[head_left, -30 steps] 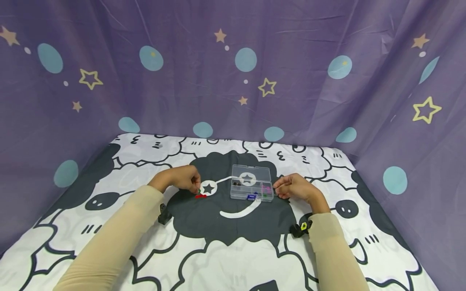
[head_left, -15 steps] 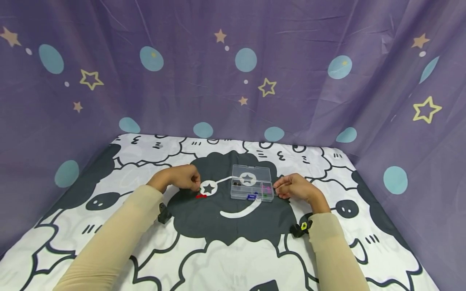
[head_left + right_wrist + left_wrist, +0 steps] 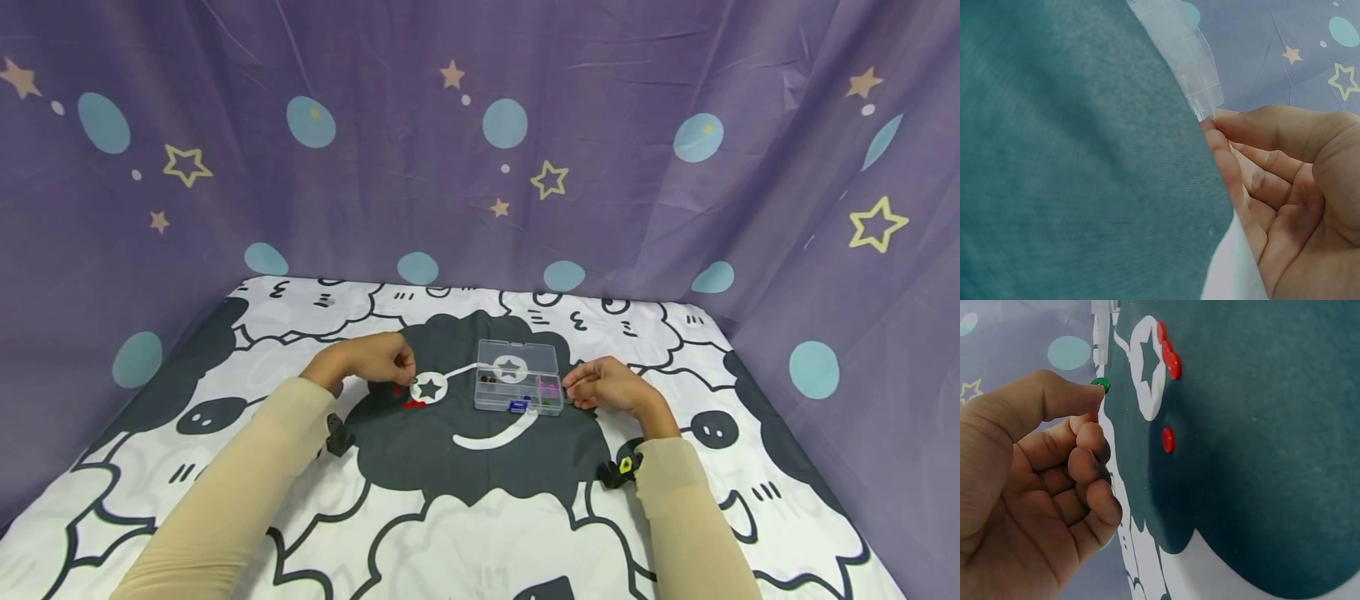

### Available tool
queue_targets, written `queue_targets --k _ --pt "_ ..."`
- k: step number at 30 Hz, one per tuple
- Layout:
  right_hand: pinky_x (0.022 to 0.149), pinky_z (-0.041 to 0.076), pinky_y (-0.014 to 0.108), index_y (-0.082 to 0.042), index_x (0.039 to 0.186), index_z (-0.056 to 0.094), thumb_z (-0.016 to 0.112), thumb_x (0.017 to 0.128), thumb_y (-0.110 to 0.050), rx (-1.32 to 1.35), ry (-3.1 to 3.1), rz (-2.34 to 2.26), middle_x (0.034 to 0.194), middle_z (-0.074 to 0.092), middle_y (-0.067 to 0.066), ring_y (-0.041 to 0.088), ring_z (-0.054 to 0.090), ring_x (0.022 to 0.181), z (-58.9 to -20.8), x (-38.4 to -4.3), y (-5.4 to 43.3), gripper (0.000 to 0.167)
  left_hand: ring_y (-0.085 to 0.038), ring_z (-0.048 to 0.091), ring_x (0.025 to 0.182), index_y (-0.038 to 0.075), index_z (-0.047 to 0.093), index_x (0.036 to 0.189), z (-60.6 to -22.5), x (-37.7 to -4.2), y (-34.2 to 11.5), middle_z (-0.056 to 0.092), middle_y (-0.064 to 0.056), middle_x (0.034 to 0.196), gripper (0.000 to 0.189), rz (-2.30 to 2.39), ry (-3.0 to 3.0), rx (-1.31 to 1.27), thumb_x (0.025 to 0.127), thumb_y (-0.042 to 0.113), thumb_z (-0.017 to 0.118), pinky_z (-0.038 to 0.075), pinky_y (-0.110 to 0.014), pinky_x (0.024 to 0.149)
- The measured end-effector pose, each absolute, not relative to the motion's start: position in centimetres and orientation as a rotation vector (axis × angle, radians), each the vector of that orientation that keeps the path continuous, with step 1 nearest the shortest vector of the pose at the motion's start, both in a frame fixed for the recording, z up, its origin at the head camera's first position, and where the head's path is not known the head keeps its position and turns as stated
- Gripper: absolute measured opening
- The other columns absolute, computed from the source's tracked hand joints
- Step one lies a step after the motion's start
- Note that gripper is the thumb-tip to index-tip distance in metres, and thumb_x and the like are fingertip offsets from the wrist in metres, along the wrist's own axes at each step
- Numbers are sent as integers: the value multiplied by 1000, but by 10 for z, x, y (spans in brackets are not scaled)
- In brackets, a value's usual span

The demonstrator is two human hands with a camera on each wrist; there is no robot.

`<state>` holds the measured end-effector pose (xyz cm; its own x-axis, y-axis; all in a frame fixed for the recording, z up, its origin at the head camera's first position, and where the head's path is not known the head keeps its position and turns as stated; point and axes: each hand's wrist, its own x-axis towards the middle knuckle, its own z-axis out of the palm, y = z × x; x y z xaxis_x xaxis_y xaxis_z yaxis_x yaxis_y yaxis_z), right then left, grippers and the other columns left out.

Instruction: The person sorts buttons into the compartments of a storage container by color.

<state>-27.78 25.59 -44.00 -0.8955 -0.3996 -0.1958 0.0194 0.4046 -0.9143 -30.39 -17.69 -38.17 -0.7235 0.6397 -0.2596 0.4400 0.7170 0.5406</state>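
Observation:
Between thumb and fingertip my left hand [image 3: 378,358] pinches a small green button [image 3: 1101,384], held above the dark patch of the cloth. Several red buttons [image 3: 414,405] lie just below that hand. The left wrist view shows a row of them touching, with a single red button [image 3: 1168,440] lying apart. A clear plastic compartment box [image 3: 519,402] stands with its lid [image 3: 517,357] raised. My right hand [image 3: 606,385] pinches the box's right edge between thumb and fingers. In the right wrist view that grip is at the box's corner [image 3: 1205,107].
Inside the box are dark brown [image 3: 487,379], pink [image 3: 548,390], blue and green pieces in separate compartments. A blue label [image 3: 518,407] shows at its front. The printed cloth [image 3: 480,475] covers the table, and a purple curtain [image 3: 405,192] hangs behind.
My left hand has risen slightly with the green button. A separate red button now shows on the cloth beneath it. The right hand and the box stay where they were.

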Motion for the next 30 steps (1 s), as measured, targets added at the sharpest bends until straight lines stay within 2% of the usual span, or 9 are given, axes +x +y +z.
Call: queue_targets --k 13,21,28,30 --pt "72 58 31 12 114 67 66 94 1 -329 2278 -1496 91 74 10 17 68 77 -443 -279 257 22 -10 45 59 8 72 82 -378 -308 -169 55 4 68 13 653 2501 880 95 10 68 40 -29 59" --pt "72 58 31 10 111 69 65 95 2 -306 2292 -1494 89 74 8 17 69 77 -442 -279 256 19 -9 38 55 12 66 72 -377 -312 -158 47 6 61 24 689 2478 944 96 9 66 35 -28 56" --pt "72 58 31 12 112 68 66 94 1 -325 2284 -1491 89 74 9 16 68 77 -440 -277 256 21 -9 38 54 -1 70 81 -369 -311 -142 49 6 62 19 724 2456 1002 97 7 64 35 -28 57" --pt "72 58 31 12 113 68 66 94 1 -326 2278 -1497 90 74 9 16 68 77 -440 -276 256 22 -9 39 55 -1 70 82 -367 -310 -137 50 6 63 18 718 2455 1017 97 7 63 36 -28 57"
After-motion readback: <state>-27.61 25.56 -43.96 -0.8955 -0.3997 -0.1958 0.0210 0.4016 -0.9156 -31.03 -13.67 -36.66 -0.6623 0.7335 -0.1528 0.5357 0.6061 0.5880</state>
